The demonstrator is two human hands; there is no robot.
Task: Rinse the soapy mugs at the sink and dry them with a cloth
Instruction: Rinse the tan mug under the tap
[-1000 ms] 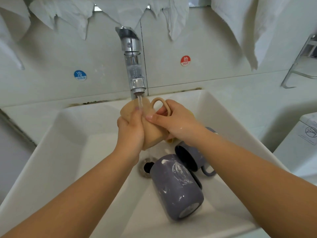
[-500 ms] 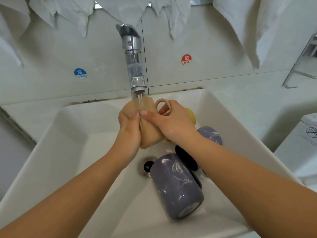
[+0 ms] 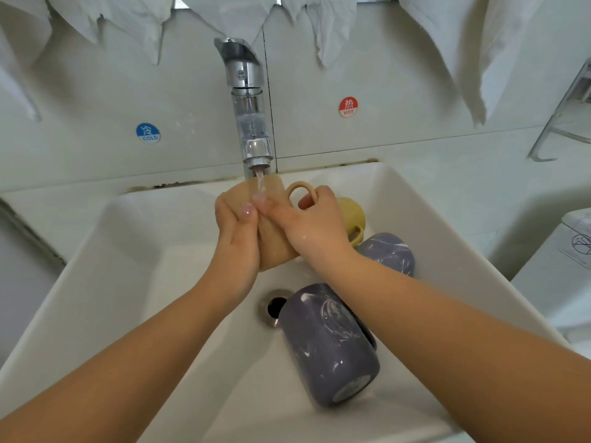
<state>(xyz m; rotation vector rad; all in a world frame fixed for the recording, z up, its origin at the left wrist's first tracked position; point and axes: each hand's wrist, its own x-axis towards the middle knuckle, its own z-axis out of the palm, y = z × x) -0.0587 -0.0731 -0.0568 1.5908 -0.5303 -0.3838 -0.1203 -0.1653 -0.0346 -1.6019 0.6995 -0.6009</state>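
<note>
The white sink point(image 3: 134, 282) fills most of the frame, its rim running from the lower left up to the tiled wall and down the right side; the left half of the basin lies open, with bare floor from the left wall to the drain point(image 3: 274, 306) at centre. White cloths point(image 3: 463, 43) hang along the top edge of the frame, their points dropping toward the tiles. The chrome tap point(image 3: 248, 103) stands at upper centre, its stream falling onto the fingers and the tan mug point(image 3: 271, 241) held just below the spout. The near purple mug point(image 3: 329, 346) lies on its side at lower centre, streaked with suds, its rim end just beside the drain. A second purple mug point(image 3: 388, 252) lies behind it, against the right basin wall, and a yellow mug point(image 3: 351, 215) sits farther back, partly hidden. The left hand point(image 3: 238, 238) wraps the tan mug's body, fingers curled round it. The right hand point(image 3: 313, 222) holds it from the handle side, thumb near the loop, fingertips meeting the left hand's under the water. Blue COLD point(image 3: 148, 133) and red HOT point(image 3: 348, 107) stickers flank the tap.
</note>
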